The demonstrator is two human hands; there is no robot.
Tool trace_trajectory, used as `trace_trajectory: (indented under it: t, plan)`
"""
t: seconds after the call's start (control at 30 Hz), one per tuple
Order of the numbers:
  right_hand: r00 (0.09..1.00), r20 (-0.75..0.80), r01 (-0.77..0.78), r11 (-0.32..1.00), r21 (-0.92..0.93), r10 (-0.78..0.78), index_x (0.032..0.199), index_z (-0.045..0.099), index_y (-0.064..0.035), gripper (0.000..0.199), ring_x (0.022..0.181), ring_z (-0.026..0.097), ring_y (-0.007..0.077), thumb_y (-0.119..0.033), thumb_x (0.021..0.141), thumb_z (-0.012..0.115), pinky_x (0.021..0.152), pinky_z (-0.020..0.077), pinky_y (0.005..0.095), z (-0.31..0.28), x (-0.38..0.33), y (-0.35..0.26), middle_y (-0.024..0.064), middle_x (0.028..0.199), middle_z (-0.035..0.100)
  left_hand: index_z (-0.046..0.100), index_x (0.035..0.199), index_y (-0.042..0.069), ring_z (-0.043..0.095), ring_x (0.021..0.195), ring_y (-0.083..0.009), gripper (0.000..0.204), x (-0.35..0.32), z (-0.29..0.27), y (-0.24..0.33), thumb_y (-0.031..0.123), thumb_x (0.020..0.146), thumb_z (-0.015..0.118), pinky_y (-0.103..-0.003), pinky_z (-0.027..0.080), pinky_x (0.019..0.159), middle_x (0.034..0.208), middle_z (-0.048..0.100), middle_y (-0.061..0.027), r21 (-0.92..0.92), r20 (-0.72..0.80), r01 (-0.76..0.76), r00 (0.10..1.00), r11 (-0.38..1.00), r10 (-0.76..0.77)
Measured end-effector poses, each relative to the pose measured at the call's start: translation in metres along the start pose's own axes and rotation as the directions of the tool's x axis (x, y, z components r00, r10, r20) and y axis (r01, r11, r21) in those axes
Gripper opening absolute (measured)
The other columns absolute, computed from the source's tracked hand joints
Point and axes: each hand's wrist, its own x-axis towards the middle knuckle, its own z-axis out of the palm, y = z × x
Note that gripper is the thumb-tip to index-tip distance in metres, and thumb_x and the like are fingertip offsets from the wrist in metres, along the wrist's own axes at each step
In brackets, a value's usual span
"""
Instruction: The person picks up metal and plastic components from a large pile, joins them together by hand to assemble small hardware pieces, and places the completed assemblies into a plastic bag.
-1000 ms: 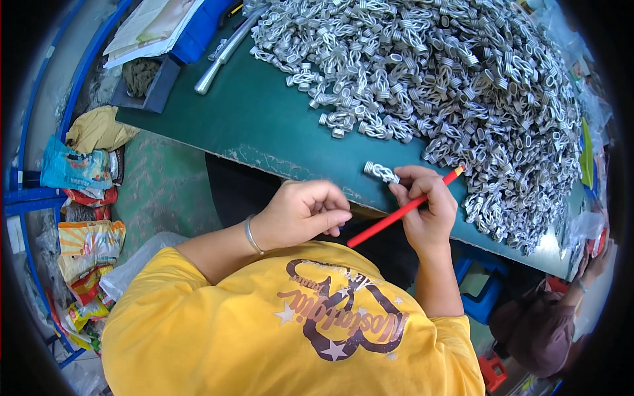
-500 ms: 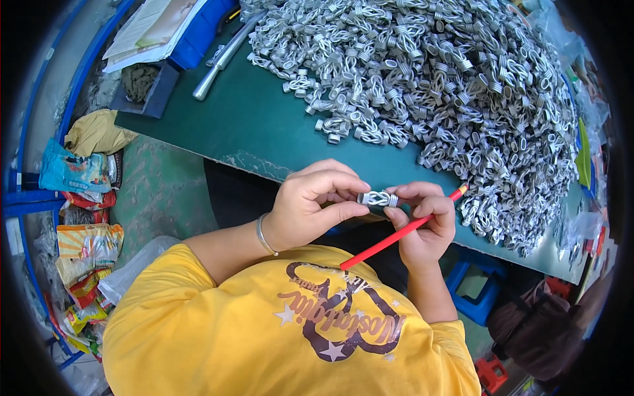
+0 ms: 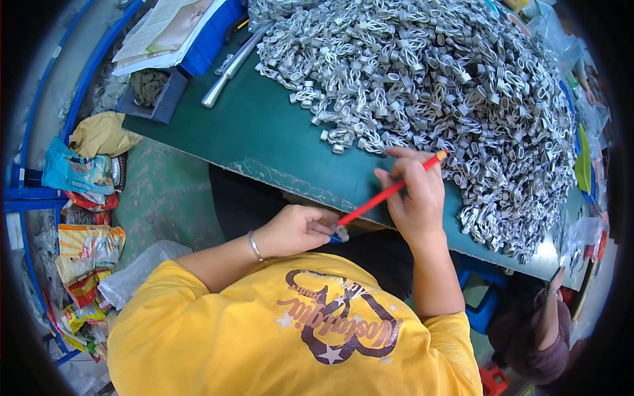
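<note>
A long red pencil-like stick (image 3: 376,200) with an orange-tan end lies across my right hand (image 3: 417,197), tucked between the fingers. The outstretched fingertips of that hand reach the near edge of a big heap of silver braided-looking metal pieces (image 3: 422,86); whether they grip one cannot be made out. Lower down, close to the yellow shirt, my left hand (image 3: 297,231) is closed with curled fingers. A small blurred silver metal piece (image 3: 341,233) shows at its fingertips, below the table edge. A bangle (image 3: 255,245) circles the left wrist.
The heap covers much of the green table (image 3: 264,125). A metal tool with a tapered handle (image 3: 221,86), a blue bin with papers (image 3: 165,33) and a grey box (image 3: 155,92) sit far left. Bags (image 3: 79,171) line the left shelf. Another person (image 3: 538,330) is at the lower right.
My hands have parted. The left moved down and left toward my lap with the metal piece; the right moved up to the heap, keeping the red stick. The other person's arm came into view.
</note>
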Motion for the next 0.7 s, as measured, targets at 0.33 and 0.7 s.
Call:
trace_trajectory:
  t: [0.33,0.7]
  plan:
    - [0.998,0.034,-0.044,0.999,0.015,0.043,0.081,0.048,-0.0043,0.027,0.070,0.053,0.0307,0.012,0.062,0.058,0.064,0.0432,0.0370,0.005,-0.003,0.008,0.0108,0.077,0.055,0.069,0.088,0.002,0.066,0.070,-0.0105,0.012,-0.010,-0.011,0.050,0.006,0.078,0.069,-0.021,0.050,0.061,0.077,0.068,-0.0078,0.454,0.164,-0.324,0.946,0.830,0.280]
    - [0.853,0.382,-0.491,0.302,0.817,0.356,0.087,0.041,-0.0047,0.025,0.072,0.049,0.0095,0.010,0.079,0.060,0.064,0.0424,0.0208,-0.011,-0.032,-0.023,0.0067,0.086,0.053,0.053,0.112,-0.004,0.063,0.071,-0.0115,0.026,0.010,0.015,0.070,0.001,0.087,0.057,-0.024,0.053,0.065,0.082,0.063,-0.0087,-0.319,-0.113,-0.382,0.924,0.868,0.365]
